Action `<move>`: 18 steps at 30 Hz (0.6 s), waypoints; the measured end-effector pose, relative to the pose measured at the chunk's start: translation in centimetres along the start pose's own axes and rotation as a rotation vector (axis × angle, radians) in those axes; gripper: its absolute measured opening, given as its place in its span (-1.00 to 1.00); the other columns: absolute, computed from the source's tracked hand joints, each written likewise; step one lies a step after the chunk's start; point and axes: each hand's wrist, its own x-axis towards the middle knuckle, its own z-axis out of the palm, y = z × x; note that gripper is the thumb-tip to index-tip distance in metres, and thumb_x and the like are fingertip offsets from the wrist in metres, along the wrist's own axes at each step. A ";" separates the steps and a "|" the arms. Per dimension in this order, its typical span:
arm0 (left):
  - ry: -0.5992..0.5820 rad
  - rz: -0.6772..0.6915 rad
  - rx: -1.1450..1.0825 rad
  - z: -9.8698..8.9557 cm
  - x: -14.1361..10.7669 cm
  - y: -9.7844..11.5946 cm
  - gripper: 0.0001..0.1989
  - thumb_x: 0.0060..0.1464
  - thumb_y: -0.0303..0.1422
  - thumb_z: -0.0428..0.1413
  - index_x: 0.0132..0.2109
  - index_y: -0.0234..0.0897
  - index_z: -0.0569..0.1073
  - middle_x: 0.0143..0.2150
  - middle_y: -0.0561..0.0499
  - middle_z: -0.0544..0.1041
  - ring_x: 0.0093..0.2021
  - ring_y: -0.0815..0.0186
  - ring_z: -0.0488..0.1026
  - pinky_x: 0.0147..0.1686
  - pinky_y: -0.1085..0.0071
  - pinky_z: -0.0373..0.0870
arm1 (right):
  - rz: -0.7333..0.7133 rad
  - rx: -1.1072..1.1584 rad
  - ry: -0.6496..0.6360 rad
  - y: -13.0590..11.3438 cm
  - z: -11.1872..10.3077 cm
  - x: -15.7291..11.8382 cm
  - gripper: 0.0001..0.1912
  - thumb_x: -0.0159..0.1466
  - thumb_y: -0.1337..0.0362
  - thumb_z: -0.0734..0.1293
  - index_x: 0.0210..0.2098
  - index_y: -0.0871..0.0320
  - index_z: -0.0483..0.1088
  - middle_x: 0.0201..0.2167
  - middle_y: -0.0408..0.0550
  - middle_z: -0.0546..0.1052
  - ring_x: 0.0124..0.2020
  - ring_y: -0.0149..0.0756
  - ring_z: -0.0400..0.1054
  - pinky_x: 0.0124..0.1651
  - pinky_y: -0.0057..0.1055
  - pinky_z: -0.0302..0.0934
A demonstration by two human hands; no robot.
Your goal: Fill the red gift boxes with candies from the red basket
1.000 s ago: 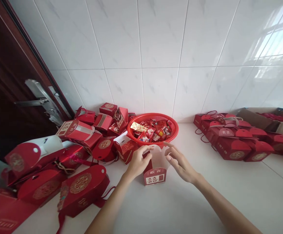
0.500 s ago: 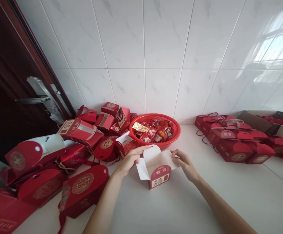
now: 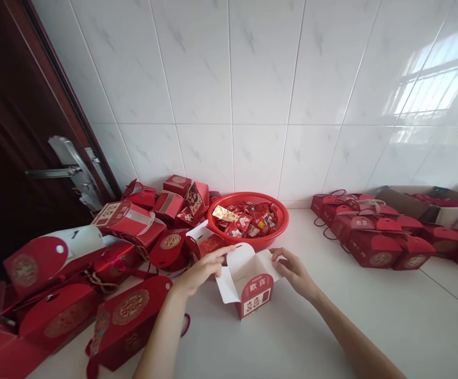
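An unfolded-top red candy box, white inside, stands upright on the white counter with its flaps spread outward. My left hand is at its left rear, index finger stretched to the raised back flap and the other fingers curled by the left flap. On the opposite side my right hand pinches the right flap between thumb and fingers. Just behind the box is a red plastic basket holding wrapped candies. The bottom of the box's inside is partly hidden by its front panel.
Red boxes lie heaped on the left, some with open flaps and cords. Closed red boxes with cord handles stand in rows at right, beside a brown carton. A tiled wall backs the counter; a dark door stands left.
The view has tilted and shifted slightly, so the basket and box sit a little lower and further left. Both hands keep their places at the box's flaps.
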 end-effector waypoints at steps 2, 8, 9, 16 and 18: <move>0.023 -0.062 -0.034 0.1 -0.2 0.2 -0.14 -0.21 -0.46 0.02 0.35 -0.24 0.28 0.00 -0.06 0.57 -0.18 0.24 0.42 -0.23 0.40 0.27 | -0.039 -0.066 0.002 0.0 0.0 0.0 -0.60 0.30 -0.12 0.29 -0.31 0.11 0.27 0.00 0.05 0.45 -0.35 -0.35 0.37 -0.35 -0.40 0.21; -0.002 -0.116 -0.083 0.1 -0.6 0.7 -0.08 -0.24 -0.45 0.04 0.39 -0.22 0.20 0.12 -0.10 0.51 -0.11 0.20 0.41 -0.22 0.40 0.30 | -0.130 -0.272 0.006 -0.6 -0.1 0.1 -0.68 0.38 -0.03 0.21 -0.28 0.10 0.30 -0.02 0.05 0.47 -0.36 -0.35 0.35 -0.30 -0.34 0.30; -0.003 -0.118 -0.082 0.1 -0.6 0.7 -0.08 -0.23 -0.45 0.04 0.39 -0.22 0.20 0.14 -0.10 0.50 -0.10 0.19 0.41 -0.21 0.39 0.30 | -0.146 -0.301 0.012 -0.7 -0.1 0.2 -0.70 0.39 0.00 0.21 -0.28 0.10 0.30 -0.03 0.05 0.47 -0.36 -0.35 0.35 -0.30 -0.33 0.30; -0.001 -0.111 -0.071 -0.4 -0.5 -0.1 -0.14 -0.22 -0.44 0.05 0.34 -0.19 0.27 0.10 -0.07 0.53 -0.08 0.17 0.44 -0.16 0.36 0.28 | -0.213 -0.412 -0.006 -1.0 -0.1 0.0 -0.73 0.42 0.08 0.16 -0.29 0.10 0.31 -0.09 0.07 0.48 -0.36 -0.33 0.35 -0.31 -0.33 0.35; -0.016 -0.108 -0.079 -0.5 -0.5 -0.3 -0.16 -0.20 -0.43 0.05 0.34 -0.16 0.28 0.14 -0.05 0.52 -0.07 0.17 0.44 -0.15 0.36 0.29 | -0.211 -0.424 -0.008 -1.2 0.0 -0.1 -0.73 0.43 0.10 0.14 -0.29 0.10 0.30 -0.06 0.09 0.47 -0.39 -0.34 0.36 -0.30 -0.31 0.36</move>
